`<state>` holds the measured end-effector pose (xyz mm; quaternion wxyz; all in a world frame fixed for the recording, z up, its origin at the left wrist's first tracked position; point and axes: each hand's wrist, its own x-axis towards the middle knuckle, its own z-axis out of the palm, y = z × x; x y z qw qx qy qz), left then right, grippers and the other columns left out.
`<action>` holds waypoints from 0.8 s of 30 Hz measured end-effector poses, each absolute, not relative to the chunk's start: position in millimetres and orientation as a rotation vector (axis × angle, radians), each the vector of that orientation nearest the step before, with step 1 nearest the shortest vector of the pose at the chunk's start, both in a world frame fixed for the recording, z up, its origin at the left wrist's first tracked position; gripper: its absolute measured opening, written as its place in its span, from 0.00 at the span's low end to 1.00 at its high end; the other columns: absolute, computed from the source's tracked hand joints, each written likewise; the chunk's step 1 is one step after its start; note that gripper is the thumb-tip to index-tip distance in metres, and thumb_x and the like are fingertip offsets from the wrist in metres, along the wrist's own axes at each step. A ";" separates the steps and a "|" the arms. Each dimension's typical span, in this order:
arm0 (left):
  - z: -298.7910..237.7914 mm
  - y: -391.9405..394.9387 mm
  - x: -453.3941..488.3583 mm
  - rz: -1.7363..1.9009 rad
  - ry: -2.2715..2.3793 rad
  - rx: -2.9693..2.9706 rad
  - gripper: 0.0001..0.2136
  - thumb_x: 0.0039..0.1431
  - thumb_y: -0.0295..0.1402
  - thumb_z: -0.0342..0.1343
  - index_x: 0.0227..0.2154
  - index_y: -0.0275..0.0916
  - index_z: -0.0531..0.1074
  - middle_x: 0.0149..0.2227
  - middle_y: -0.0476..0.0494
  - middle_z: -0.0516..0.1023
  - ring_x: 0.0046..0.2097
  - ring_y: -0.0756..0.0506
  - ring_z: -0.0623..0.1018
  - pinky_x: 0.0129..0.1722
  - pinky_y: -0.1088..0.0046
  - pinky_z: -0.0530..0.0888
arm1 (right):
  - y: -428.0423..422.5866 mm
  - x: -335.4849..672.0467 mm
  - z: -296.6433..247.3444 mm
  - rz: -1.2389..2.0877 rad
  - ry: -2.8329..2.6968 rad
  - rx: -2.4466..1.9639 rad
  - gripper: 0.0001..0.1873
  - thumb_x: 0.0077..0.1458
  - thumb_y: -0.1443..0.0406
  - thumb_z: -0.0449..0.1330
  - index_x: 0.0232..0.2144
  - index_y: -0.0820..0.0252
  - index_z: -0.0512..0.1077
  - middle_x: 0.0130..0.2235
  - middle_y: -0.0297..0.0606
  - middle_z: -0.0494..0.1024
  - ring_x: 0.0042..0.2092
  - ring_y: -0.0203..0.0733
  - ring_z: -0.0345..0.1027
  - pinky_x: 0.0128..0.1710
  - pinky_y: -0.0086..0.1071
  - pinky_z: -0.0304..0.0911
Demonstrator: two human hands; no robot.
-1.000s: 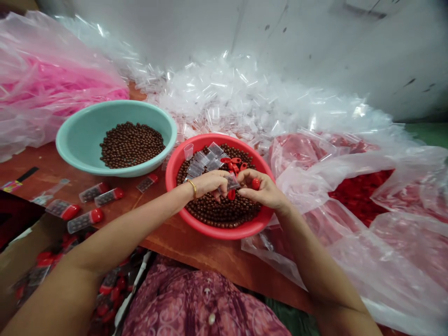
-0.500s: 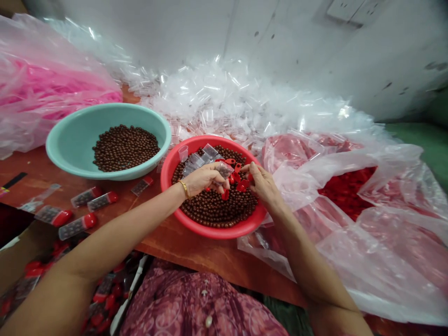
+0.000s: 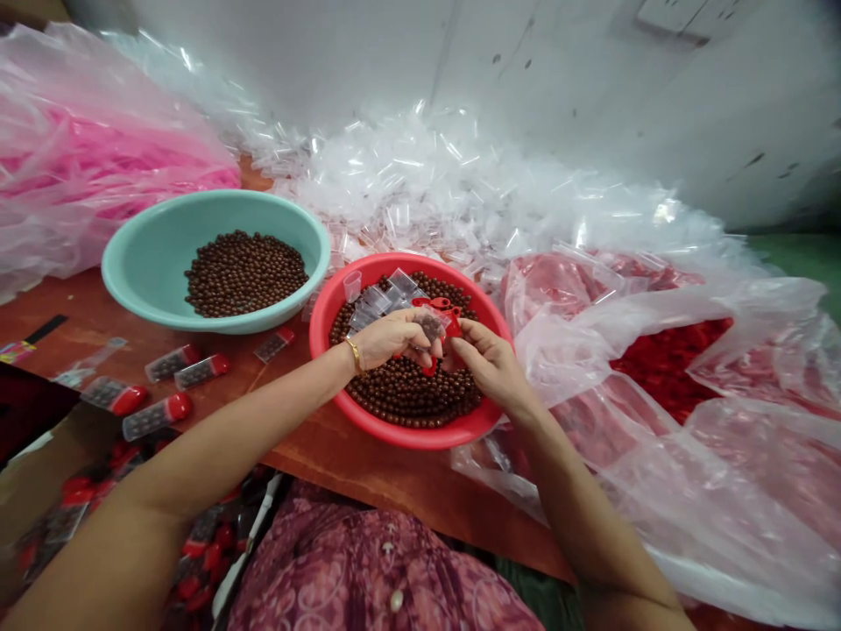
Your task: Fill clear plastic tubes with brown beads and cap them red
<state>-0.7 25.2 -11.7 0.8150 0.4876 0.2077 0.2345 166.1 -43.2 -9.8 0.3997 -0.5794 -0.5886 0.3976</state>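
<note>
Both my hands meet over a red bowl [image 3: 342, 302] that holds small brown balls [image 3: 407, 394], empty clear tubes [image 3: 378, 300] and red caps [image 3: 434, 303]. My left hand [image 3: 394, 340] is closed around a clear tube filled with brown balls [image 3: 430, 326]. My right hand [image 3: 487, 361] pinches at the tube's open end with a red cap [image 3: 452, 326] at its fingertips. A gold bracelet sits on my left wrist.
A teal bowl [image 3: 151, 254] of brown balls stands at the left. Filled red-capped tubes [image 3: 154, 412] lie on the wooden table by it. A heap of clear tubes [image 3: 447, 188] fills the back. Plastic bags of red caps [image 3: 663, 359] and pink pieces [image 3: 92, 166] flank the bowls.
My right hand reached to the red caps in the bowl and has come back to the tube held by my left hand. The view shifted slightly.
</note>
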 end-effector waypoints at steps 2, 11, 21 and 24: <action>-13.1 26.5 -1.3 0.568 0.401 1.001 0.13 0.37 0.23 0.49 0.31 0.34 0.66 0.25 0.48 0.75 0.25 0.51 0.74 0.29 0.75 0.72 | -43.2 169.1 -9.4 0.813 -1.661 -1.720 0.14 0.54 0.61 0.50 0.41 0.60 0.66 0.29 0.34 0.76 0.27 0.36 0.68 0.28 0.29 0.64; -14.3 27.3 -2.5 0.734 0.333 1.003 0.13 0.51 0.39 0.47 0.33 0.33 0.67 0.24 0.45 0.74 0.25 0.49 0.73 0.27 0.73 0.70 | -42.9 151.3 -4.7 0.349 -2.945 -2.208 0.15 0.55 0.68 0.50 0.38 0.65 0.75 0.38 0.49 0.79 0.40 0.47 0.74 0.34 0.32 0.64; -5.1 20.3 -4.7 0.667 0.530 1.249 0.11 0.38 0.25 0.46 0.28 0.35 0.65 0.22 0.51 0.70 0.23 0.53 0.69 0.26 0.77 0.67 | -30.4 178.5 0.1 0.771 -1.656 -1.557 0.14 0.48 0.55 0.59 0.22 0.59 0.70 0.19 0.30 0.68 0.21 0.31 0.58 0.21 0.26 0.54; -4.9 19.1 -2.0 0.589 0.539 1.285 0.12 0.35 0.23 0.47 0.29 0.35 0.65 0.21 0.52 0.70 0.23 0.53 0.68 0.24 0.79 0.67 | -26.0 164.0 15.4 0.811 -1.387 -1.447 0.14 0.46 0.54 0.61 0.24 0.59 0.70 0.20 0.28 0.67 0.20 0.30 0.55 0.20 0.26 0.53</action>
